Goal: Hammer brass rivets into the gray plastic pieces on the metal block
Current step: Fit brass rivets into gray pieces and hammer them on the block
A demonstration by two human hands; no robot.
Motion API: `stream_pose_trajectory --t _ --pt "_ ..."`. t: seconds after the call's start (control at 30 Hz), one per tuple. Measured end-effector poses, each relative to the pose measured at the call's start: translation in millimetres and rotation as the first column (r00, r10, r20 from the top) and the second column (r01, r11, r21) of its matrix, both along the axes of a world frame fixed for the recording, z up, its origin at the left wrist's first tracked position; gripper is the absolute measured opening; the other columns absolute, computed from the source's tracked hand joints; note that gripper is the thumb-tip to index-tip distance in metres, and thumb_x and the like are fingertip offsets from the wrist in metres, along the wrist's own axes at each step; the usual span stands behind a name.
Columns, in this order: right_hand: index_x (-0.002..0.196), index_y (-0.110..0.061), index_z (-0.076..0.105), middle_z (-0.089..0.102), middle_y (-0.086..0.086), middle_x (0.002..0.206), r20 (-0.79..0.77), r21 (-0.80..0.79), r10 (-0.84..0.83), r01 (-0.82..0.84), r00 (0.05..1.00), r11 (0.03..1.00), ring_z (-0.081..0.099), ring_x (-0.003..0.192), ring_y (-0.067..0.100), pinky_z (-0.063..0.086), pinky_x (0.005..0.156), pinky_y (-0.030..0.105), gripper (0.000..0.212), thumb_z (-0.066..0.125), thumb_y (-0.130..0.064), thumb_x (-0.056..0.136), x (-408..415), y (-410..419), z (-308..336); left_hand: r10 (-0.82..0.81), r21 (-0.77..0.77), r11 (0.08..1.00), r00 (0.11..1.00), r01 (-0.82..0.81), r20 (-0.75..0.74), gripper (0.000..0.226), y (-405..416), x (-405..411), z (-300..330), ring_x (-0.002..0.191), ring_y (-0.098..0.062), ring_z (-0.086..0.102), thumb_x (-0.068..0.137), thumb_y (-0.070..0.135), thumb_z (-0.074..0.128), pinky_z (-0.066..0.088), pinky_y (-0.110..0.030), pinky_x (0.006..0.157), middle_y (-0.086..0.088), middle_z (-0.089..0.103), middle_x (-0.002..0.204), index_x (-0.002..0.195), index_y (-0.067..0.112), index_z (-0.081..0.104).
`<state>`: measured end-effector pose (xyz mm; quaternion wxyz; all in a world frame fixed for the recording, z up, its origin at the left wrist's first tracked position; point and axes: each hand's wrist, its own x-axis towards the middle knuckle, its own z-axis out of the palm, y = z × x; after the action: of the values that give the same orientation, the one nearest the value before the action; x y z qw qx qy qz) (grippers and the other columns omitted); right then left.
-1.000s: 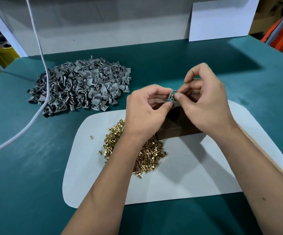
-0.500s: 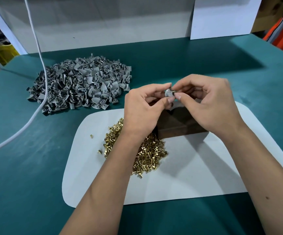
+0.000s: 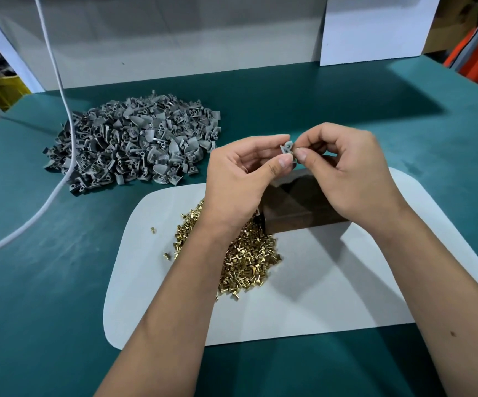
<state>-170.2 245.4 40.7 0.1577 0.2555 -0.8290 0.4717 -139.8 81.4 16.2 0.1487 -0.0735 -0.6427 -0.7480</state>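
- Left hand (image 3: 236, 179) pinches a gray piece (image 3: 287, 147) above the block (image 3: 298, 207); right hand (image 3: 349, 170) pinches at its edge, probably seating a rivet too small to confirm.
- Held high, likely for sight.
- Rivets (image 3: 246, 253) heap at 6 o'clock of the hands, gray pile (image 3: 134, 141) at 10, cable (image 3: 60, 96) crossing it.
- No hammer visible.

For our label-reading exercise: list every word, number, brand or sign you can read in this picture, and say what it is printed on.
None: no readable text anywhere.
The white board leaning at the back is blank.
The white mat is blank.
The gray plastic piece, metal block and brass rivets show no markings.
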Motion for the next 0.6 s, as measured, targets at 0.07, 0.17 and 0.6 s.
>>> stream_pose_trajectory --t 0.07,0.17,0.6 --pt "0.088 -0.02 0.072 0.07 -0.012 0.082 -0.003 0.005 0.0 0.0 1.0 1.0 0.064 0.078 0.008 0.051 0.077 0.023 0.009 0.069 -0.012 0.093 0.5 -0.5 -0.2 0.006 0.008 1.0 1.0 -0.006 0.001 0.028 -2.5 -1.1 -1.9 0.09 -0.021 0.074 0.083 -0.009 0.076 0.061 -0.034 0.085 -0.012 0.078 0.094 0.109 0.002 0.074" --pt "0.086 -0.025 0.073 0.071 -0.013 0.08 -0.016 0.014 -0.008 0.009 1.0 1.0 0.066 0.077 0.007 0.049 0.075 0.018 0.011 0.071 -0.015 0.092 1.1 -0.3 0.4 0.024 -0.013 1.0 1.0 -0.024 0.004 0.03 -5.3 -1.8 -2.2 0.091 -0.023 0.075 0.079 -0.008 0.08 0.061 -0.039 0.089 -0.013 0.079 0.095 0.106 0.002 0.075" --pt "0.08 -0.023 0.075 0.072 -0.011 0.075 0.017 0.032 -0.054 0.053 0.998 0.998 0.068 0.074 0.012 0.056 0.072 0.034 0.009 0.074 -0.018 0.087 1.7 0.5 1.0 0.006 -0.002 1.0 0.999 -0.006 0.048 0.03 -6.0 1.9 0.9 0.084 -0.024 0.075 0.074 -0.014 0.081 0.063 -0.041 0.086 -0.013 0.078 0.089 0.099 0.003 0.076"
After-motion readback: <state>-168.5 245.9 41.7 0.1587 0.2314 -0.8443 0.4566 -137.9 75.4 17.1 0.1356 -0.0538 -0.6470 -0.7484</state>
